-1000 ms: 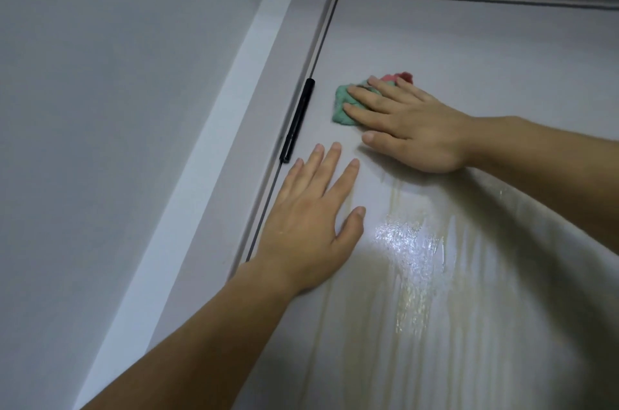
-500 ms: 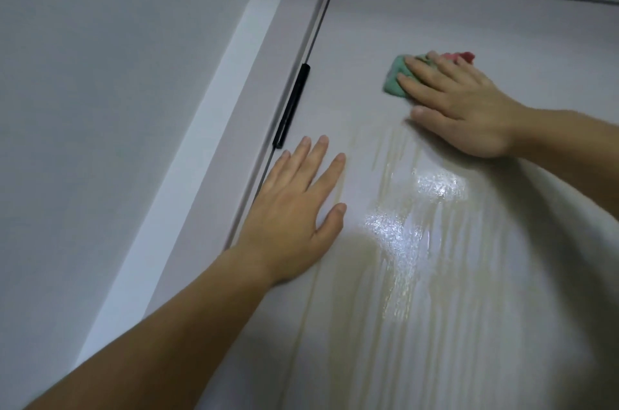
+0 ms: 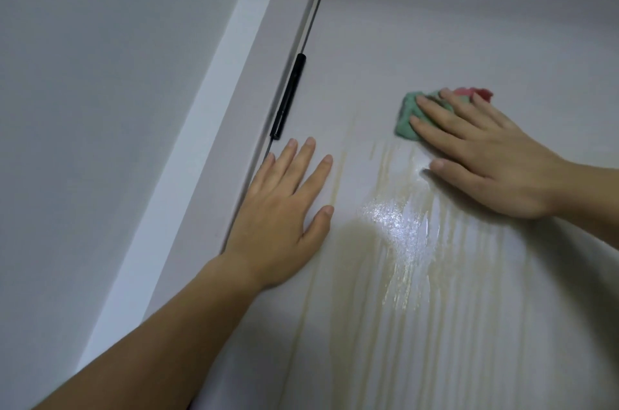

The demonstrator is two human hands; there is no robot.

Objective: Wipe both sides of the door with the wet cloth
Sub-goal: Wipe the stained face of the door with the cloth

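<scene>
Pressing cloth (image 3: 407,118) flat, right hand (image 3: 485,158); left hand (image 3: 281,208) splayed on door (image 3: 435,41).

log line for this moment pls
phase: door wipe | right hand: presses cloth on door | left hand: flat on door near hinge | wet streaks below cloth

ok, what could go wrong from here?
1. Water runs down the door in streaks below the cloth; it may dry as drip marks.
2. The left hand lies flat beside the wet patch and near the hinge: it could slip or get pinched.
3. The right hand presses a bunched cloth, so strips may be missed.
</scene>
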